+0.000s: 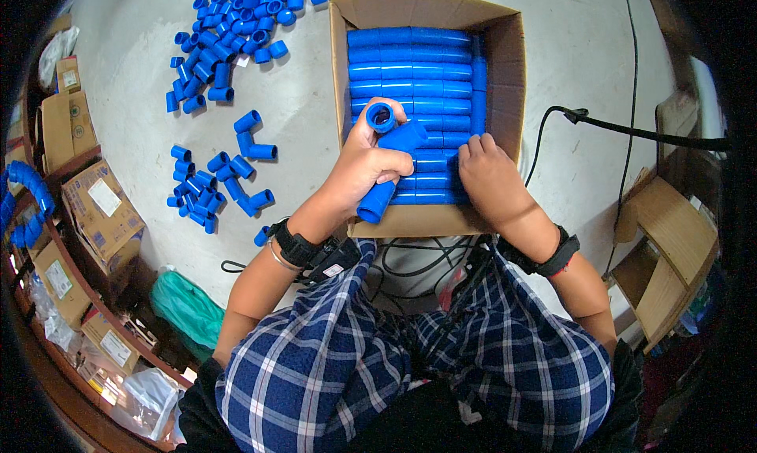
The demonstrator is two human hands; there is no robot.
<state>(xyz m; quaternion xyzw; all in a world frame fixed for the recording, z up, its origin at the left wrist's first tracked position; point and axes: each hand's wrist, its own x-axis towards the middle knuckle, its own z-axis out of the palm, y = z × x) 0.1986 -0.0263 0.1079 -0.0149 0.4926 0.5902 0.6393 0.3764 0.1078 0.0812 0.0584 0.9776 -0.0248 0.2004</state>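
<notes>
L hand [361, 165] holds prob. 3 blue fittings [404, 137].

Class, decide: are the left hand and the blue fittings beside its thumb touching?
Touching. The head view shows the left hand wrapped around the blue fittings, thumb laid across them.

The left hand [359, 163] grips a few blue pipes [376, 203] over the near part of an open cardboard box [507, 74]. The right hand [494, 173] is at the box's near right part, fingers curled by the packed pipes [394, 70], which lie in tight rows, with 1 line running lengthwise along the right side. A big pile [222, 75] and a small pile [194, 186] of short pipes lie on the grey floor [300, 130]
</notes>
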